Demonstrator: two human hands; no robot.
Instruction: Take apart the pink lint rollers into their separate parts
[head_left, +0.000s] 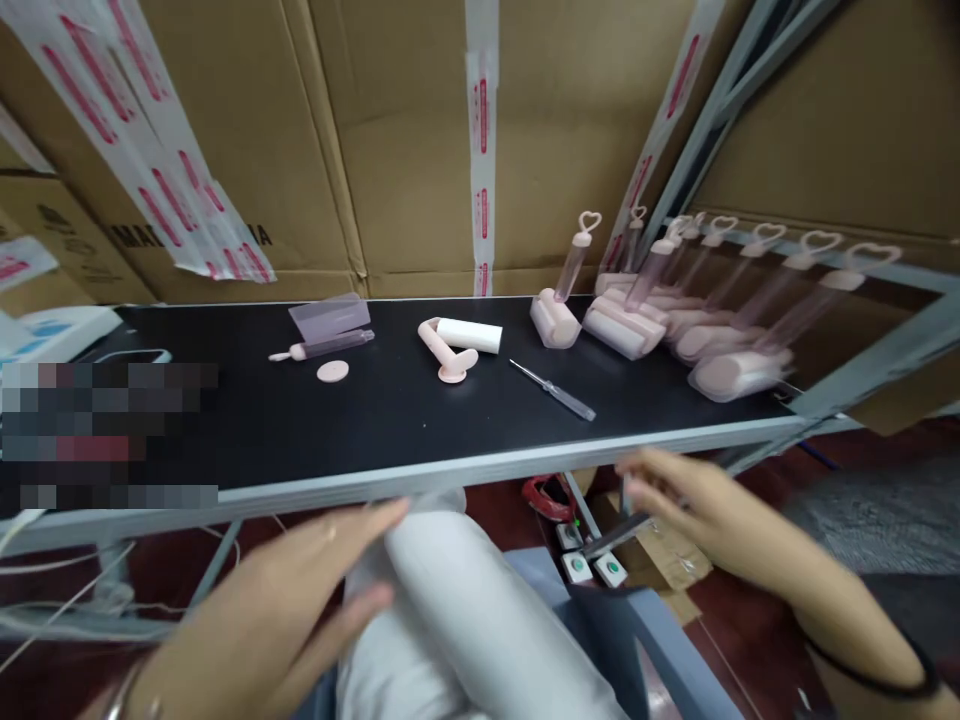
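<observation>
My left hand (300, 590) lies flat with fingers stretched out on my white trouser leg (450, 620), below the table edge; it holds nothing. My right hand (690, 500) hovers below the table's front edge (450, 470), fingers loosely extended and smeared by motion, with nothing visible in it. On the black tabletop lie a partly built pink lint roller with a white roll (457, 345), a screwdriver (553, 391), a pink round cap (332, 371) and a pink handle with a clear cover (330, 335).
A row of several finished pink lint rollers with heart-shaped handles (675, 320) stands at the table's right end. Cardboard boxes (390, 150) wall the back. A metal frame (862, 370) runs on the right. Below the table are a red object (547, 497) and small switches (592, 565).
</observation>
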